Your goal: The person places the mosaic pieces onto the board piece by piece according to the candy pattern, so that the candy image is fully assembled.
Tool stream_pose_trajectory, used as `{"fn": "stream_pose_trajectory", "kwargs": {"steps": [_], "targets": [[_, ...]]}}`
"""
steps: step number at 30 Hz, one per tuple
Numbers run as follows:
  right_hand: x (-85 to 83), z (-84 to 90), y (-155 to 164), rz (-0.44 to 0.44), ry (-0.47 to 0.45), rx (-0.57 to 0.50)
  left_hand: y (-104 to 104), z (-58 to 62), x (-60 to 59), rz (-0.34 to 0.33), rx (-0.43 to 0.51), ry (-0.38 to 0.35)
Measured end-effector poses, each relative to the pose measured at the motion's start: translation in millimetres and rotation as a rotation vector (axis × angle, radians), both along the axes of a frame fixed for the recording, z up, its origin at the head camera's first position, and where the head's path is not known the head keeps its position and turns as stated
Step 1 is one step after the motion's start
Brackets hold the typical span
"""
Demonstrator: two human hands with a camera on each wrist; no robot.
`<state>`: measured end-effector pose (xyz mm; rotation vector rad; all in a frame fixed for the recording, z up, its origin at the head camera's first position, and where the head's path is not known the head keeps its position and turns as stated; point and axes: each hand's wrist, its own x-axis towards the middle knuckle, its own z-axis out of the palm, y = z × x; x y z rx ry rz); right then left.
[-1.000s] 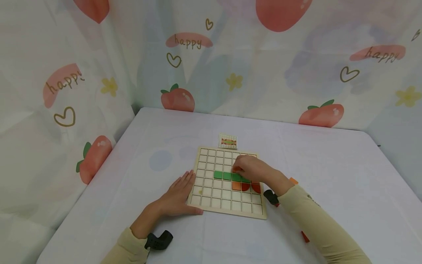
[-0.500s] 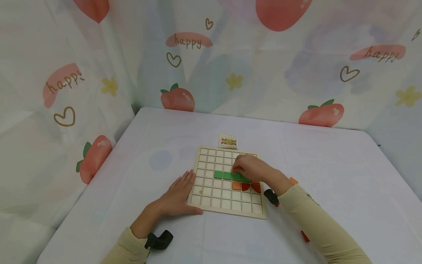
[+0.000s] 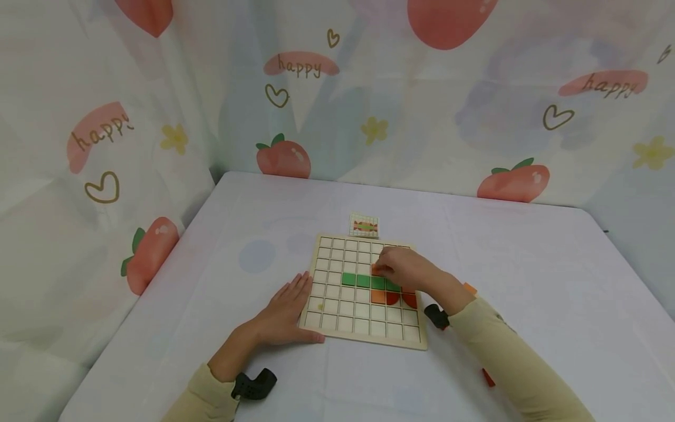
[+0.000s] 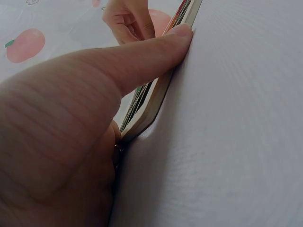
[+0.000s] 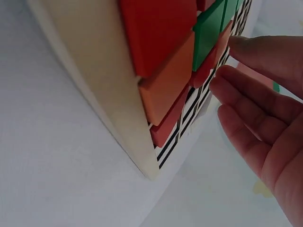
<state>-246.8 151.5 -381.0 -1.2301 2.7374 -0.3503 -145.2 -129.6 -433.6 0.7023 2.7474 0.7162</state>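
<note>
A square wooden grid board [image 3: 345,323] lies on the table. My left hand [image 3: 282,313] rests at its left side with fingers spread; in the left wrist view the thumb [image 4: 147,61] presses along the board's near edge. Over the board's right half, my right hand [image 3: 406,266] has its fingertips right at an orange tile [image 3: 375,269]. The right wrist view shows a gap between thumb [image 5: 255,52] and fingers, beside that orange tile [image 5: 221,43]. Below it runs a row of green tiles [image 3: 363,281]. Another orange tile [image 3: 378,297] and red rounded tiles [image 3: 409,300] sit nearer me.
A small pattern card [image 3: 364,225] stands behind the board's far edge. Right of the board lie an orange piece [image 3: 470,288] and a red piece [image 3: 488,378], partly beside the right sleeve [image 3: 506,351]. A printed curtain [image 3: 422,117] hangs behind the table.
My right hand has shifted slightly to the right, and more of the orange tile under its fingertips shows. The left hand has stayed in place at the board.
</note>
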Motion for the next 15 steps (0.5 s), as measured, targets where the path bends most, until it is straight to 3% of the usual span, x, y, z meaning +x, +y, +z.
{"fn": "stream_pose_trajectory", "kwargs": {"steps": [7,15], "targets": [[10.1,8.4,14,-0.108,-0.040,-0.002,1,1.3,1.1,-0.003,0.012,-0.008],[11.0,9.3,29,-0.166,-0.062,-0.001,1,0.7,1.1,0.003,-0.002,-0.007]]}}
